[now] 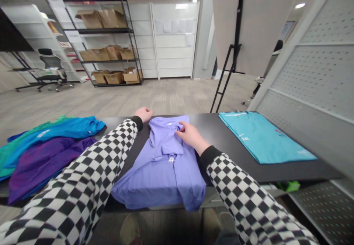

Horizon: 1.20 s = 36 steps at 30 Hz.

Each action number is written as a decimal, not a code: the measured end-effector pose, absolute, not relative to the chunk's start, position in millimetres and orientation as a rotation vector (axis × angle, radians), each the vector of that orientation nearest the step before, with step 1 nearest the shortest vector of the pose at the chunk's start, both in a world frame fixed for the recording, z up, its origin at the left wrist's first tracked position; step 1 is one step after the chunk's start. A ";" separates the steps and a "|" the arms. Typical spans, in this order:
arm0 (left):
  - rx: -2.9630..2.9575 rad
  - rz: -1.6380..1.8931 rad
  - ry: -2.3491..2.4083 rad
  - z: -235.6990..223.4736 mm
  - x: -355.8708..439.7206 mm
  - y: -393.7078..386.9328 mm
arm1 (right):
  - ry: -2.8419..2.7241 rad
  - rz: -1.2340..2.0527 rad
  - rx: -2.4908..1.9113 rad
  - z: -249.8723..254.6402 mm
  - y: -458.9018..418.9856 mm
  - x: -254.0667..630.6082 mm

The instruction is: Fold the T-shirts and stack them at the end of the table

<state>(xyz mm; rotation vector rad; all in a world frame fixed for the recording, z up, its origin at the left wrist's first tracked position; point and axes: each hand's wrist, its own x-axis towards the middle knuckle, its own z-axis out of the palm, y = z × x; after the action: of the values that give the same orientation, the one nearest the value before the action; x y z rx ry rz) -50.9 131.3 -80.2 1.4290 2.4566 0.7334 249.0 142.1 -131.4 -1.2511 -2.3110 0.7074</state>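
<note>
A lavender T-shirt (pixel 166 175) lies partly folded on the black table, its upper part bunched and its lower end hanging over the front edge. My right hand (pixel 190 136) rests over the upper right of the shirt, thumb and forefinger bent around a small raised bit of its fabric. My left hand (pixel 144 114) is at the table's far edge, just beyond the shirt's upper left corner. Its fingers are curled in, and whatever they hold, if anything, is hidden.
To the right lies a folded turquoise T-shirt (pixel 268 138). A loose heap of blue, green and purple shirts (pixel 55 134) covers the left end of the black table (pixel 226 156). Beyond stand a board on an easel (pixel 236 35), a perforated panel (pixel 312 75) and a shelf of cardboard boxes (pixel 110 55).
</note>
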 end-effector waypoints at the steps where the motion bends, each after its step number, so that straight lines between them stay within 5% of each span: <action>1: 1.446 0.645 2.458 -80.9 -56.8 142.7 | -2.303 0.730 -1.256 -131.3 141.5 248.8; 8: 1.592 0.360 2.368 -103.2 -67.0 201.3 | -2.358 0.735 -1.259 -127.4 124.9 263.1; 36: 1.910 0.608 2.173 -131.9 -75.8 181.4 | -2.536 0.379 -1.449 -128.5 126.4 295.3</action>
<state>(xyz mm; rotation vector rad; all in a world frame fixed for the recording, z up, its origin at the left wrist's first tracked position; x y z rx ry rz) -75.8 181.4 -131.9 1.9101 2.1729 0.6078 295.3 126.4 -128.5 -1.4491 -2.5359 0.3792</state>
